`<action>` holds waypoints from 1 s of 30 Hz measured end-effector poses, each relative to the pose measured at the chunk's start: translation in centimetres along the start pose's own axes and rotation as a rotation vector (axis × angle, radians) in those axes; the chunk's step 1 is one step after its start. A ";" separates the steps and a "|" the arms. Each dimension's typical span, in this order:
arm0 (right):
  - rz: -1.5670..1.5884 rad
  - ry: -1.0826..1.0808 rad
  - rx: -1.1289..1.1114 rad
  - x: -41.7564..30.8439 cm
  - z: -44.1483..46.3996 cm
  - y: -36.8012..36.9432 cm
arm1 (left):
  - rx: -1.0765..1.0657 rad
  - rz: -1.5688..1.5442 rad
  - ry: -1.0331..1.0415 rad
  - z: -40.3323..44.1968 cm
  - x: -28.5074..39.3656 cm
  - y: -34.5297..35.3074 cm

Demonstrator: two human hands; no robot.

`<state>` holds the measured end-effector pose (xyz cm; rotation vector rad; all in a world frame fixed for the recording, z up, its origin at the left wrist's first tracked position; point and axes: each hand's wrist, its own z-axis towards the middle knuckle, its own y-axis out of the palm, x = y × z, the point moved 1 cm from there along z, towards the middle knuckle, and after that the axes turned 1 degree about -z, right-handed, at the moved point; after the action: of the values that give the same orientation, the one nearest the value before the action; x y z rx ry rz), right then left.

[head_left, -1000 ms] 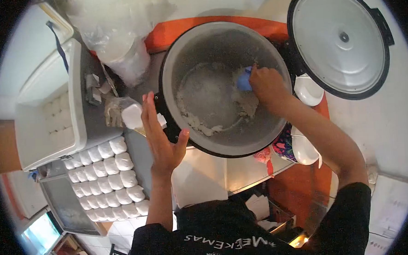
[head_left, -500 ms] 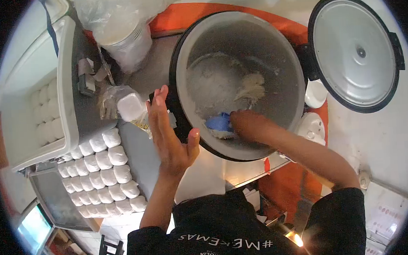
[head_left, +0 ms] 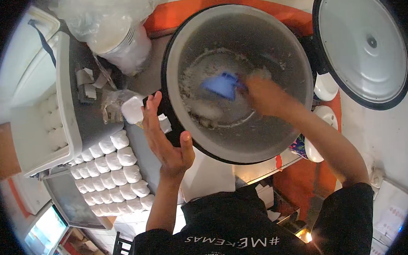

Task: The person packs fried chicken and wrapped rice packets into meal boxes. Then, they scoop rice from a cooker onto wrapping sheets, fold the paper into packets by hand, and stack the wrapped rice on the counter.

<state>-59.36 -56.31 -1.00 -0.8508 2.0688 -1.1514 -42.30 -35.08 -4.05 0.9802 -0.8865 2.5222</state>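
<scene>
Inside a large rice cooker pot (head_left: 300, 118), my right hand (head_left: 262, 94) is closed around the handle of a blue scoop (head_left: 222, 86), slightly blurred by motion. The scoop's flat blade is over the pot's bottom. Whitish rice residue (head_left: 203, 110) clings in a ring around the bottom and lower wall. My left hand (head_left: 168, 141) is at the pot's left outer side, by the dark handle, with its fingers stretched out and the thumb apart. Whether its palm touches the pot, I cannot tell.
The round lid (head_left: 366, 45) stands raised at right. Rows of white wrapped packets (head_left: 118, 171) lie at left, below an open white cooler box (head_left: 69, 107) holding similar packets. Stacked cups in plastic (head_left: 128, 48) stand behind. White containers (head_left: 324, 86) sit right of the pot.
My right hand and the blue scoop have moved up and toward the pot's middle from its lower wall. The rice pile has shifted. My left hand keeps its pose; the view has shifted slightly.
</scene>
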 end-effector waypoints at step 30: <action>0.140 -0.072 -0.058 1.6 -1.4 1.9 | -0.064 0.062 -0.042 -0.2 0.7 -0.6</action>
<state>-61.81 -56.06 -2.43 -0.7507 2.0760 -0.9768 -42.58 -34.49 -3.43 1.0035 -1.0182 2.5160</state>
